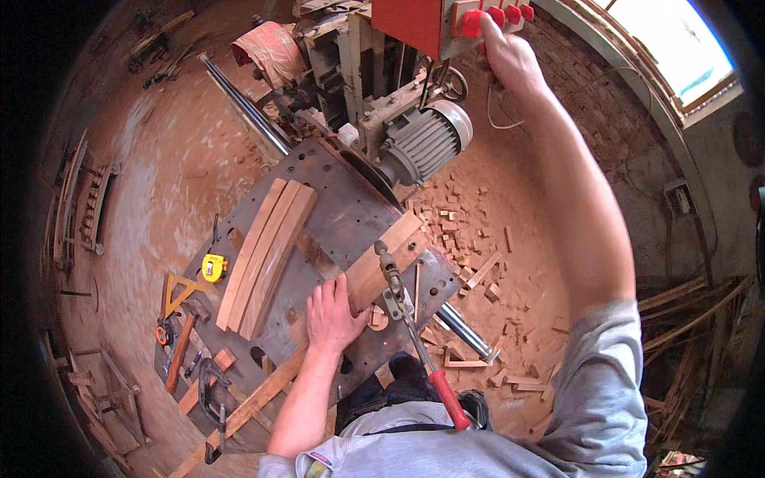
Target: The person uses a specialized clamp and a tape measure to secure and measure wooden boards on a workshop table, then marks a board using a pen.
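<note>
My left hand [331,317] rests on the wooden pieces [364,283] on the metal table [239,251], fingers spread, beside a toggle clamp [396,301] with a long red handle [446,394]. My right hand [510,60] is raised to a red control box [402,20], one digit on a red switch [470,24]; its other fingers are mostly hidden. Below the box, a dark circular disc [370,187] sits beside a grey motor [422,143]. Three curved wooden pieces [264,259] lie left of the clamped wood.
Yellow tape measure [212,268], yellow square [179,293] and black clamp [209,390] lie on the table's left. Steel rails [470,334] project from the machine. Offcuts [454,235] cover the floor at right; timber [685,319] leans beyond. A window [677,44] is at upper right.
</note>
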Available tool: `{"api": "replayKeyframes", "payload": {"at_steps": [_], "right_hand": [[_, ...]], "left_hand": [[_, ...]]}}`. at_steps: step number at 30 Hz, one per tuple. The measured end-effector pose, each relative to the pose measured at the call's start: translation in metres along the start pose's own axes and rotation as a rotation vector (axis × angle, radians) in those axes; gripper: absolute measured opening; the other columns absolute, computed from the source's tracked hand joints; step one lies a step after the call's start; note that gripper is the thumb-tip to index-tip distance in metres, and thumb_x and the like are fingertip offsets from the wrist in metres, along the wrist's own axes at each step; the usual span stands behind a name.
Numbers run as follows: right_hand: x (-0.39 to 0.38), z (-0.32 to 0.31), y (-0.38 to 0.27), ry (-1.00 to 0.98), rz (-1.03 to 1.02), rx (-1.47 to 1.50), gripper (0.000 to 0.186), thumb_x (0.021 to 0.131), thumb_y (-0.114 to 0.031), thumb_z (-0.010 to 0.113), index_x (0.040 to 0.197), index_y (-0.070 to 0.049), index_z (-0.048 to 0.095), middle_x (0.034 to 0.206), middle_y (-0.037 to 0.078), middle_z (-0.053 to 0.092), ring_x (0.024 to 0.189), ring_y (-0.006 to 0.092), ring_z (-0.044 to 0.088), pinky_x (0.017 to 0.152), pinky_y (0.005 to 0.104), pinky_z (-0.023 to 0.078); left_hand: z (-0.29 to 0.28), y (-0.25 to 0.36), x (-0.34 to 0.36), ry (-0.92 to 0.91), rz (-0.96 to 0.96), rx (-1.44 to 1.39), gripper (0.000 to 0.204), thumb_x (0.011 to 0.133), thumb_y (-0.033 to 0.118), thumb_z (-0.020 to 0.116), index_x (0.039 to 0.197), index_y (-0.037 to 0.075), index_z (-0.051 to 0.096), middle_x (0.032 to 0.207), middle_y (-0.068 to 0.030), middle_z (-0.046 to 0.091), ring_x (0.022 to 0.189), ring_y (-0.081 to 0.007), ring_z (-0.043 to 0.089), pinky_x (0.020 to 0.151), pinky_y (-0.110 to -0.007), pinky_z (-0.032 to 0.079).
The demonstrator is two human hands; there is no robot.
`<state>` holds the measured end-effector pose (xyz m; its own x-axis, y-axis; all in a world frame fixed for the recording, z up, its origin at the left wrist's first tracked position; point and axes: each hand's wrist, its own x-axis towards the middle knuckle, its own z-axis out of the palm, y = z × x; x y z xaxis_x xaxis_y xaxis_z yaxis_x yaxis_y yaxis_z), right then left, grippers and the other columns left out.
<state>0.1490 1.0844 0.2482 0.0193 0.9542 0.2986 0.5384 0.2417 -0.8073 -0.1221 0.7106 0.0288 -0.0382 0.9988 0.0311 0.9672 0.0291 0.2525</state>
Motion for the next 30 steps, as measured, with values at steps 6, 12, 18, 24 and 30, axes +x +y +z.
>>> {"api": "replayKeyframes", "payload": {"at_steps": [6, 12, 18, 24, 30], "right_hand": [[-0.201, -0.003, 0.048, -0.177, 0.324, 0.287, 0.051, 0.109, -0.048, 0.049, 0.080, -0.008, 0.060, 0.062, 0.001, 0.059, 0.049, 0.0117, 0.053, 0.046, 0.0294, 0.043], [-0.446, 0.050, 0.158, -0.366, 0.922, 0.401, 0.050, 0.107, -0.050, 0.052, 0.083, -0.006, 0.063, 0.070, 0.005, 0.064, 0.055, 0.0157, 0.060, 0.049, 0.0323, 0.049], [-0.503, 0.107, 0.147, -0.569, 1.134, 0.735, 0.055, 0.106, -0.058, 0.050, 0.109, -0.005, 0.064, 0.089, 0.002, 0.064, 0.074, 0.0117, 0.056, 0.066, 0.0304, 0.048], [-0.489, 0.134, 0.133, -0.416, 1.196, 0.904, 0.063, 0.106, -0.060, 0.048, 0.126, -0.002, 0.061, 0.096, 0.005, 0.066, 0.080, 0.0164, 0.061, 0.072, 0.0351, 0.053], [-0.493, 0.148, 0.149, -0.483, 1.144, 0.978, 0.063, 0.109, -0.058, 0.043, 0.137, -0.004, 0.057, 0.123, 0.012, 0.069, 0.106, 0.0255, 0.071, 0.098, 0.0441, 0.058]], "left_hand": [[0.000, 0.000, 0.001, -0.025, 0.002, 0.022, 0.092, 0.070, 0.041, 0.089, 0.144, 0.002, 0.052, 0.127, -0.0144, 0.057, 0.119, -0.0326, 0.055, 0.098, -0.047, 0.047], [0.007, 0.004, 0.003, -0.011, 0.015, 0.019, 0.092, 0.069, 0.038, 0.090, 0.145, 0.002, 0.051, 0.129, -0.0154, 0.056, 0.120, -0.0336, 0.054, 0.100, -0.048, 0.047], [0.009, -0.001, 0.000, -0.001, 0.023, 0.045, 0.093, 0.070, 0.039, 0.089, 0.146, 0.002, 0.051, 0.129, -0.0151, 0.057, 0.121, -0.0333, 0.055, 0.101, -0.048, 0.047], [0.010, 0.003, 0.004, 0.010, 0.023, 0.042, 0.092, 0.070, 0.038, 0.089, 0.145, 0.001, 0.051, 0.130, -0.0168, 0.057, 0.121, -0.0346, 0.055, 0.102, -0.048, 0.047], [0.015, -0.005, 0.004, 0.041, 0.040, 0.068, 0.091, 0.071, 0.038, 0.089, 0.146, 0.003, 0.051, 0.129, -0.0150, 0.057, 0.121, -0.0334, 0.055, 0.101, -0.046, 0.047]]}}
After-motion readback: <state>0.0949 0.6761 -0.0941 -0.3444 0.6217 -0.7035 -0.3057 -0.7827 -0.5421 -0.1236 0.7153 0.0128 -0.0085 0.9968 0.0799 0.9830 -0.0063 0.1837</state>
